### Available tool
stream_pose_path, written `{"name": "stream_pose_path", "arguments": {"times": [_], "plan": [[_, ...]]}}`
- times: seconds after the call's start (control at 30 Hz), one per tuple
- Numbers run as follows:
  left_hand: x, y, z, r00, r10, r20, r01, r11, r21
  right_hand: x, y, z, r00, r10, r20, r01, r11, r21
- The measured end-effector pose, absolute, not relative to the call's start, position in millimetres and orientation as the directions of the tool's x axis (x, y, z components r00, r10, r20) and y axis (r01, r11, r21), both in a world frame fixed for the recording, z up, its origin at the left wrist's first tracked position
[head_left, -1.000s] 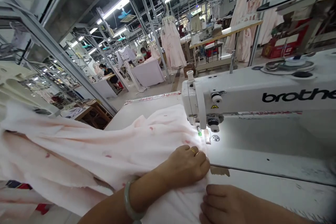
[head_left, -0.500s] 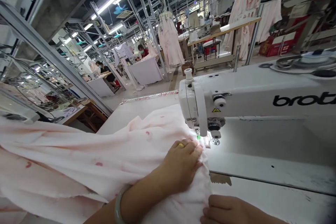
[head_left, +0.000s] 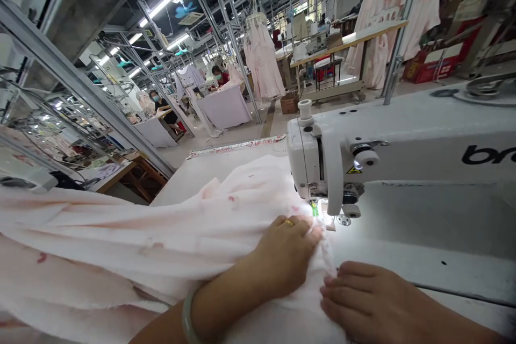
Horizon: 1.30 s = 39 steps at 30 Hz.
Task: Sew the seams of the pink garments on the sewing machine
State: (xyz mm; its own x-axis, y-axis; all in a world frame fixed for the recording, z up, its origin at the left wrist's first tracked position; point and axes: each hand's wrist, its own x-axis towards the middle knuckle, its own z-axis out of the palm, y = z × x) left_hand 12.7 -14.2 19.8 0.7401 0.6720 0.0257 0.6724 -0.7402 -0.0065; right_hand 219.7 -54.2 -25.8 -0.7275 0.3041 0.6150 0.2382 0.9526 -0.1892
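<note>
A pale pink printed fabric (head_left: 169, 236) lies spread over the white table and runs under the needle of a white sewing machine (head_left: 403, 145). My left hand (head_left: 288, 255), with a gold ring and a jade bangle, presses flat on the fabric just before the presser foot (head_left: 318, 212). Fingers together, my right hand (head_left: 363, 298) rests on the fabric's near edge, right of the left hand. Neither hand's palm side shows.
The machine's arm fills the right side. A printed tape (head_left: 237, 146) marks the table's far edge. Beyond are metal racks (head_left: 80, 91), hanging pink garments (head_left: 264, 64), other sewing tables and two seated workers (head_left: 217, 76).
My right hand has moved up and forward along the fabric edge toward the needle. My left hand stays pressed on the fabric near the presser foot. The view has shifted slightly left.
</note>
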Motion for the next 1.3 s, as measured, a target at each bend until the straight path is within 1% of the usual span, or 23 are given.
{"name": "stream_pose_path", "arguments": {"times": [0.13, 0.23, 0.43, 0.53, 0.63, 0.77, 0.83, 0.9, 0.97, 1.03, 1.1, 1.2, 1.3], "plan": [[18, 0, 23, 0.724, 0.690, -0.012, 0.690, -0.724, -0.023, 224, -40, -25, -0.710, 0.348, 0.612, 0.265, 0.937, -0.226], [16, -7, 25, 0.744, 0.667, 0.036, 0.668, -0.743, -0.034, 224, -36, -25, -0.723, 0.356, 0.592, 0.268, 0.934, -0.234], [8, -24, 11, 0.773, 0.627, 0.096, 0.620, -0.779, 0.089, 224, -35, -23, -0.738, 0.375, 0.560, 0.268, 0.926, -0.266], [12, -10, 15, 0.750, 0.660, 0.038, 0.652, -0.748, 0.126, 227, -27, -21, -0.717, 0.442, 0.539, 0.325, 0.896, -0.303], [15, 0, 25, 0.732, 0.681, 0.003, 0.677, -0.729, 0.102, 230, -20, -19, -0.686, 0.504, 0.524, 0.377, 0.863, -0.337], [15, -13, 28, 0.731, 0.681, 0.045, 0.680, -0.732, 0.035, 229, -19, -18, -0.677, 0.530, 0.511, 0.381, 0.846, -0.373], [13, -22, 23, 0.730, 0.679, 0.077, 0.676, -0.734, 0.058, 228, -20, -19, -0.688, 0.528, 0.498, 0.368, 0.845, -0.388], [11, -26, 17, 0.726, 0.679, 0.106, 0.670, -0.734, 0.114, 228, -19, -20, -0.692, 0.529, 0.492, 0.366, 0.843, -0.393], [11, -20, 12, 0.713, 0.692, 0.113, 0.675, -0.721, 0.160, 228, -15, -22, -0.684, 0.542, 0.488, 0.387, 0.837, -0.388], [11, -7, 8, 0.701, 0.706, 0.099, 0.687, -0.706, 0.172, 228, -9, -22, -0.674, 0.565, 0.476, 0.423, 0.823, -0.378], [11, 8, 6, 0.692, 0.716, 0.089, 0.700, -0.697, 0.155, 226, -3, -21, -0.661, 0.592, 0.461, 0.462, 0.806, -0.371], [12, 19, 8, 0.706, 0.705, 0.068, 0.696, -0.708, 0.118, 226, 2, -22, -0.646, 0.599, 0.474, 0.487, 0.801, -0.348], [9, 8, 15, 0.753, 0.655, 0.069, 0.654, -0.756, 0.029, 235, 4, -37, -0.639, 0.575, 0.511, 0.475, 0.817, -0.326]]}}
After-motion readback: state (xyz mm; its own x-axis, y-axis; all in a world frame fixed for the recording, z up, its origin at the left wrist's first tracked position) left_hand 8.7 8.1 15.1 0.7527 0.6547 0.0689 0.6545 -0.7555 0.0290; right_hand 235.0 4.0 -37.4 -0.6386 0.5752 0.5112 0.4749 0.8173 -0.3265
